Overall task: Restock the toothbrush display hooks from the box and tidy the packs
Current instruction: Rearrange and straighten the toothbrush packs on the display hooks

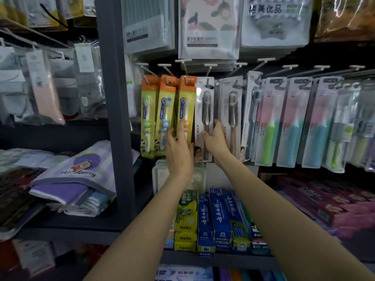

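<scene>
Toothbrush packs hang in a row on white display hooks (183, 61). Three orange-topped children's packs hang at the left; my left hand (178, 151) lies with straight fingers against the lower part of the third orange pack (185, 102). Beside it hangs a white pack with a dark brush (204, 110), and my right hand (216, 138) grips its lower right edge. A similar white pack (231, 106) hangs just right of it. Pastel toothbrush packs (290, 122) fill the hooks further right. No box is in view.
Toothpaste boxes (221, 218) stand on the shelf below my arms. Red boxes (324, 205) lie at the lower right. Folded purple towels (77, 179) sit on the left shelf past a grey upright post (115, 118). Towel packs (209, 27) hang above the hooks.
</scene>
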Tool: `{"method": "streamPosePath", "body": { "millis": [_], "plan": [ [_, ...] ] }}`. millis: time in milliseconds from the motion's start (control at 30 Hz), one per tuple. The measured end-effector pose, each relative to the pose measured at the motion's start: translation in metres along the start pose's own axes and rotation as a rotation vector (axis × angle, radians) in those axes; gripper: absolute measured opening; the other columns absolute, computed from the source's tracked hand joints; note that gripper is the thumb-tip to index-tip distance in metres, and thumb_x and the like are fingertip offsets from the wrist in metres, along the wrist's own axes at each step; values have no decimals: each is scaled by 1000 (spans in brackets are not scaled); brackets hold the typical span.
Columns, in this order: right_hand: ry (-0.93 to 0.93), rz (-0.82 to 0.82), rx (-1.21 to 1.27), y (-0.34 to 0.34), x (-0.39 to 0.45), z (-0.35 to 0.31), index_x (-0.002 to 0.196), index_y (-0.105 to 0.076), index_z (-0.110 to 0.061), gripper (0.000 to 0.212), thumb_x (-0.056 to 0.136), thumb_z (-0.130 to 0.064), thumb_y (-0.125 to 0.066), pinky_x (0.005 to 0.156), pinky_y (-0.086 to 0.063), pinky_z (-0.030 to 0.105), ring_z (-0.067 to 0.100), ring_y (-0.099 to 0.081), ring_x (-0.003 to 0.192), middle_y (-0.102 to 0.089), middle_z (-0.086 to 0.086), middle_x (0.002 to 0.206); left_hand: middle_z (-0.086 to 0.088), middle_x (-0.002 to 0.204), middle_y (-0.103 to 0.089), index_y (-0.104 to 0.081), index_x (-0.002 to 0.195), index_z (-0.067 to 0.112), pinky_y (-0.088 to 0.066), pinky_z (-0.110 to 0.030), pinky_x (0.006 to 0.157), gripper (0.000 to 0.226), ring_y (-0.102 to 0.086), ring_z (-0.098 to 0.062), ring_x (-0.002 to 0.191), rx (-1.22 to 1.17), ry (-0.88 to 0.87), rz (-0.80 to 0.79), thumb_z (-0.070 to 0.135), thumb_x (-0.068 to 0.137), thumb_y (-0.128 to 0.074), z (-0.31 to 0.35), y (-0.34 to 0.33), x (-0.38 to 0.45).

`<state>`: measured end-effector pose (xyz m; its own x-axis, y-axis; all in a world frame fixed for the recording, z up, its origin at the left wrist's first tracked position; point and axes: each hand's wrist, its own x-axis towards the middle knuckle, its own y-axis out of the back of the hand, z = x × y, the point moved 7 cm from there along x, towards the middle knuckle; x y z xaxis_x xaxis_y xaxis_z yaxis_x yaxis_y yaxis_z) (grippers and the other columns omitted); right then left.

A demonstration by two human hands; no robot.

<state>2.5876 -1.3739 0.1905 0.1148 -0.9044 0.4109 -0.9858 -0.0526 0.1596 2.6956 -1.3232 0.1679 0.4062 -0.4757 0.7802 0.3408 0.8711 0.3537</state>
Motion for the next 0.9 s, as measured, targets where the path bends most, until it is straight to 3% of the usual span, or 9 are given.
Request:
{"method": "streamPosePath", "body": {
  "millis": [100,200,333,433,533,667,800,900],
  "plan": [
    [45,16,35,3,-4,-3,144,-22,-13,54,95,0,-41,100,-42,32,12,-43,113,-39,9,140,-12,134,-43,-22,145,26,-45,-36,90,71,-45,-26,120,-49,-3,-9,1,88,-55,0,2,5],
    [57,0,45,3,-10,-3,144,-22,-12,52,96,0,-39,96,-35,26,7,-36,112,-37,8,141,-12,128,-47,-21,146,25,-47,-39,90,71,-50,-27,115,-95,-29,-27,2,88,-56,-2,2,6],
    [57,11,20,3,-13,-4,145,-21,-12,53,96,-2,-40,105,-36,34,18,-37,128,-35,9,142,-13,124,-49,-21,146,23,-50,-41,86,69,-54,-27,107,-112,-40,-42,0,89,-53,1,4,5],
    [78,13,1,4,-14,-7,143,-23,-10,51,96,0,-40,98,-42,31,12,-43,112,-41,2,128,-12,121,-50,-22,145,23,-51,-41,84,69,-55,-25,103,-116,-37,-55,1,88,-54,1,7,6],
    [75,5,-5,3,-15,-10,142,-23,-9,50,96,1,-39,90,-39,23,6,-40,103,-40,-1,121,-12,124,-49,-23,145,23,-50,-36,85,68,-55,-24,105,-119,-57,-61,0,88,-54,2,9,5],
    [33,13,-20,0,-13,-5,146,-17,-9,56,96,-4,-43,102,-37,31,17,-42,124,-37,8,141,-13,125,-48,-27,143,20,-50,-35,82,65,-55,-25,105,-103,-73,-60,1,88,-55,2,11,4],
    [11,-17,-110,0,-16,6,145,-16,-8,58,95,-6,-46,106,-38,39,26,-40,130,-36,13,144,-12,130,-44,-28,142,19,-51,-41,86,65,-54,-28,107,-151,-58,-70,0,87,-55,0,12,0],
    [15,-43,-210,4,-25,15,147,-12,-9,61,96,-8,-46,110,-33,42,29,-34,134,-29,16,148,-13,131,-42,-31,141,15,-47,-31,80,60,-55,-26,104,-169,-30,-86,0,88,-55,-4,12,-12]
  ]
}}
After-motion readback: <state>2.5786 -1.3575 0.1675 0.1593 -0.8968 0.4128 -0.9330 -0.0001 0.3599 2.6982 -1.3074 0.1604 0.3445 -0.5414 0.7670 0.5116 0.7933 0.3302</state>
